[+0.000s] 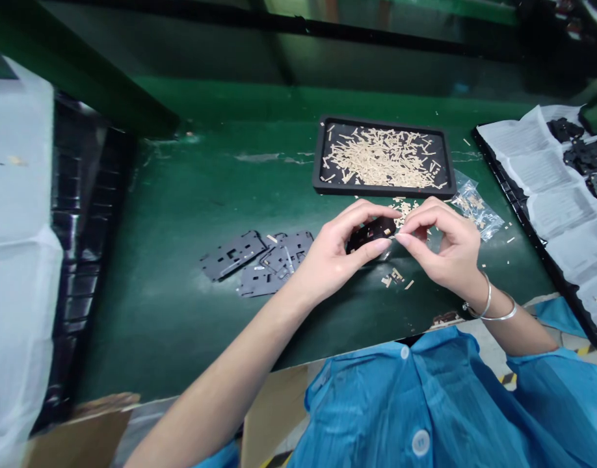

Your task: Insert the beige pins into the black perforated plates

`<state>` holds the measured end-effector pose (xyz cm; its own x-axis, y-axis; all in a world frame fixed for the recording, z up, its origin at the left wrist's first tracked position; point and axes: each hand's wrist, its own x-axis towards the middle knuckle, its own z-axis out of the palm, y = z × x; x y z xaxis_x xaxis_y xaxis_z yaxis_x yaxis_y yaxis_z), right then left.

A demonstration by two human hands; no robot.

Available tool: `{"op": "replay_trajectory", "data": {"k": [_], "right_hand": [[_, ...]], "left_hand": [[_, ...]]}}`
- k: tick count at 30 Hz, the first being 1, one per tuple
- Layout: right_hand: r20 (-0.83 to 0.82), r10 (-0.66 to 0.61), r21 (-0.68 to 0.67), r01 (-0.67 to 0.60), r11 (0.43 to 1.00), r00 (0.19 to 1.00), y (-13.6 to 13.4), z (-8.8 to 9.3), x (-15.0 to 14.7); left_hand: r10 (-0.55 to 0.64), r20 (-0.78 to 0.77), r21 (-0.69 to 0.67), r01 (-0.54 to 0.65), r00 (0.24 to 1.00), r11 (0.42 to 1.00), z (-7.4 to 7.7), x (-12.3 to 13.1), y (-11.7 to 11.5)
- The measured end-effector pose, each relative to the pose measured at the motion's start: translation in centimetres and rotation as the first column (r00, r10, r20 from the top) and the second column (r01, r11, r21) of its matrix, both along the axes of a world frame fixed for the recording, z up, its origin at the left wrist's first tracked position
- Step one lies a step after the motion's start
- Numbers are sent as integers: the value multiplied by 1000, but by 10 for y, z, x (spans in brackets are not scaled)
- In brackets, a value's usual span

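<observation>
My left hand (342,250) grips a black plastic plate (369,235) between thumb and fingers, a little above the green table. Close against the plate's right end, my right hand (439,237) pinches a tiny pale strip (397,236) between thumb and forefinger. Just beyond the hands lies a heap of small tan pieces (406,209), partly covered by the fingers. Several similar black plates (235,253) lie overlapping on the table to the left. A few more tan bits (393,278) are scattered below the hands.
A black tray (318,156) full of tan strips stands behind the hands. To its right lies a clear plastic bag (488,218). Large black trays with white lining flank the table, one on the left (69,273) and one on the right (527,214) bearing black parts.
</observation>
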<state>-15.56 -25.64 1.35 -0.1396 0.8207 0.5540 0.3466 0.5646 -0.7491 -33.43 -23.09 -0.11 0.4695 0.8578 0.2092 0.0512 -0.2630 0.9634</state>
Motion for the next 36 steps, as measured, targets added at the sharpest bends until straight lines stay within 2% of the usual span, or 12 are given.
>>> {"op": "replay_trajectory", "data": {"k": [6,21,25,27,30,32,36], "right_hand": [[-76,-26,-203,11,979,997,1,0,0],[-159,-50,-330,-5,944,986,1,5,-3],[-227,-25,-379,-65,923,974,1,5,-4],[-288,-5,-430,-124,894,957,2,4,-3],[-390,-6,-497,-206,843,921,4,2,-1],[-431,2,-494,-238,836,902,6,1,0],[-430,96,-477,-316,820,898,5,2,-1]], "left_hand": [[-51,63,5,51,997,999,-3,1,2],[21,93,83,-29,995,996,-6,4,-2],[44,91,80,-52,995,995,-9,4,-5],[50,115,48,-56,992,997,-11,4,-6],[6,193,-38,1,981,999,-11,4,-6],[-51,286,-115,88,957,989,-10,5,-4],[-147,440,-289,295,886,911,-6,4,-2]]}}
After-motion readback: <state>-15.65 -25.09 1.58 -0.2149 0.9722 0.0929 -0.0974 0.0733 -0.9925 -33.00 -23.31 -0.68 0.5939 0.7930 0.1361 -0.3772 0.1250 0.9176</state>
